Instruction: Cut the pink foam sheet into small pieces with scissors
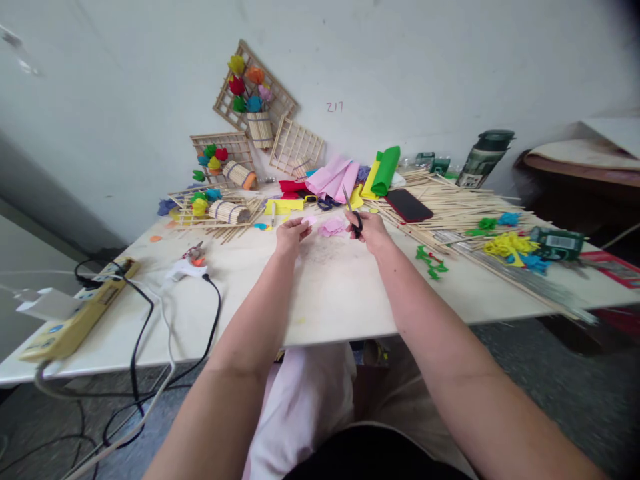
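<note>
A small piece of pink paper (310, 220) is pinched between the thumb and fingers of my left hand (294, 235), just above the table. My right hand (371, 230) grips black-handled scissors (356, 220) by the loops, with the blades pointing up and away from me. Between my hands, more pink paper pieces (333, 227) lie in a loose pile on the table. Farther back rest a folded pink sheet (334, 179) and a second pair of scissors with dark handles (326, 204).
Bamboo sticks (450, 200), a phone (409, 205) and green and yellow rolls (386, 171) lie back right. Stick baskets with paper flowers (230, 212) stand back left. A glue gun (186, 268), a power strip (83, 313) and cords occupy the left side. A dark bottle (485, 159) stands right.
</note>
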Motion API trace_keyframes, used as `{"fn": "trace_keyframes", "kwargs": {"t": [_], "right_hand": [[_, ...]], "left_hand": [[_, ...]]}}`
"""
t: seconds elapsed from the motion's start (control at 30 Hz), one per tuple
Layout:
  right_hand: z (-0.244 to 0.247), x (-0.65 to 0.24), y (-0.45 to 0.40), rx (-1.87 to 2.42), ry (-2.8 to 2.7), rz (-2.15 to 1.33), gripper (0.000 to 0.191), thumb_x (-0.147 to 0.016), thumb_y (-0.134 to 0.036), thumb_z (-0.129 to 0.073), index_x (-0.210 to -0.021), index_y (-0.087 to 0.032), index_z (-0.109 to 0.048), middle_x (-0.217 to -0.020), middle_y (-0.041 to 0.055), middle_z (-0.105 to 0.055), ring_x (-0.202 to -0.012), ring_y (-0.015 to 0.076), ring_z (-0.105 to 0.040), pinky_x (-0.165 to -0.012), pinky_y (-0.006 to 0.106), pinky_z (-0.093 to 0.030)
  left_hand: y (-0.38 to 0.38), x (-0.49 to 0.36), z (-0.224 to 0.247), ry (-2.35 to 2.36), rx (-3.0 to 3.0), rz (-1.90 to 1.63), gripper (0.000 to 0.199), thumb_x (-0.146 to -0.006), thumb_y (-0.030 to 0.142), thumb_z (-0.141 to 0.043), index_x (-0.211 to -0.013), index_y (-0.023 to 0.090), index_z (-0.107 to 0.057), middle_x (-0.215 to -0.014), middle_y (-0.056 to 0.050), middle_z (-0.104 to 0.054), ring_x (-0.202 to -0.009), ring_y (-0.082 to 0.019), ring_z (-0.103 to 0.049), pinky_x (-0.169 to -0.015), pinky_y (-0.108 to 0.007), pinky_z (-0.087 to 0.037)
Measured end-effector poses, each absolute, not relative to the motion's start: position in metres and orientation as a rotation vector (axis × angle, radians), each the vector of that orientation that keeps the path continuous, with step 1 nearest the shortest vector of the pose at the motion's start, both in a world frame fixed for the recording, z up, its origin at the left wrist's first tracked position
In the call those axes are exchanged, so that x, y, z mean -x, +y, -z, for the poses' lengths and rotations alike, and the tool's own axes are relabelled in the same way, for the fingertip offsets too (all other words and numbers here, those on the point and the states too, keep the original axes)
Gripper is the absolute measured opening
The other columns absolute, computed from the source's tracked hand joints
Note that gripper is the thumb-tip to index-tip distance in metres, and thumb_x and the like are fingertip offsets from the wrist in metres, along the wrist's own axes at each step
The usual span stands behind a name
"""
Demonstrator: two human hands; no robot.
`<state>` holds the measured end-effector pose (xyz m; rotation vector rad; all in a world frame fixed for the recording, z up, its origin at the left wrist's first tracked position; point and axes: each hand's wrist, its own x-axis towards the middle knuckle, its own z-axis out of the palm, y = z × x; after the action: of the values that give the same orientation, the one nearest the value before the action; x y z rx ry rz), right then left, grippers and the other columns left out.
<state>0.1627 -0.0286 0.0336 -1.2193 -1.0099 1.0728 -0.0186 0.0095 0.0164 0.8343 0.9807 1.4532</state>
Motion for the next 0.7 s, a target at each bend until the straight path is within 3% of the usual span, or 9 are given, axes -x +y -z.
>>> {"fn": "trace_keyframes", "kwargs": {"t": [0.2,0.33,0.4,0.57,0.7], "right_hand": [[-0.022,-0.161,-0.021,1.342,-1.173,-1.000,0.017,-0.071,-0.029,-0.073,-0.075,-0.014,-0.066,-0.046,-0.0066,-0.048,-0.035,0.0037,-0.038,-0.034,0.015,-0.031],[-0.017,-0.157,-0.020,1.353,-1.340,-1.026,0.023,-0.066,-0.033,-0.075,-0.075,-0.014,-0.068,-0.050,-0.0059,-0.048,-0.042,0.0045,-0.039,-0.039,0.015,-0.033],[-0.021,-0.157,-0.025,1.324,-1.339,-1.108,0.024,-0.067,-0.035,-0.074,-0.076,-0.014,-0.067,-0.053,-0.0054,-0.049,-0.045,0.0044,-0.040,-0.042,0.015,-0.034],[-0.034,-0.159,-0.038,1.251,-1.387,-1.224,0.024,-0.073,-0.037,-0.067,-0.082,-0.015,-0.066,-0.058,-0.0042,-0.053,-0.047,0.0049,-0.043,-0.042,0.016,-0.030],[-0.035,-0.155,-0.038,1.329,-1.327,-1.160,0.024,-0.072,-0.025,-0.069,-0.094,-0.015,-0.066,-0.057,-0.0057,-0.054,-0.044,0.0043,-0.044,-0.040,0.015,-0.027]], "left_hand": [[0.002,0.016,-0.019,0.953,-0.925,-1.374,0.024,-0.061,0.013,-0.080,-0.062,0.013,-0.056,-0.057,0.003,-0.058,-0.053,-0.007,-0.057,-0.059,-0.021,-0.049],[0.000,0.017,-0.020,1.020,-1.018,-1.350,0.019,-0.065,0.016,-0.078,-0.062,0.013,-0.059,-0.049,0.004,-0.053,-0.041,-0.004,-0.046,-0.041,-0.017,-0.033],[0.001,0.017,-0.020,1.015,-1.018,-1.339,0.019,-0.065,0.015,-0.078,-0.061,0.012,-0.059,-0.046,0.005,-0.050,-0.037,-0.003,-0.042,-0.039,-0.017,-0.030],[0.001,0.011,-0.019,0.893,-0.894,-1.329,0.020,-0.066,0.007,-0.074,-0.061,0.011,-0.055,-0.055,0.001,-0.058,-0.054,-0.008,-0.061,-0.060,-0.018,-0.049],[-0.002,0.009,-0.019,0.837,-0.859,-1.328,0.018,-0.070,0.002,-0.069,-0.063,0.011,-0.055,-0.060,0.001,-0.061,-0.063,-0.010,-0.066,-0.070,-0.020,-0.052]]}}
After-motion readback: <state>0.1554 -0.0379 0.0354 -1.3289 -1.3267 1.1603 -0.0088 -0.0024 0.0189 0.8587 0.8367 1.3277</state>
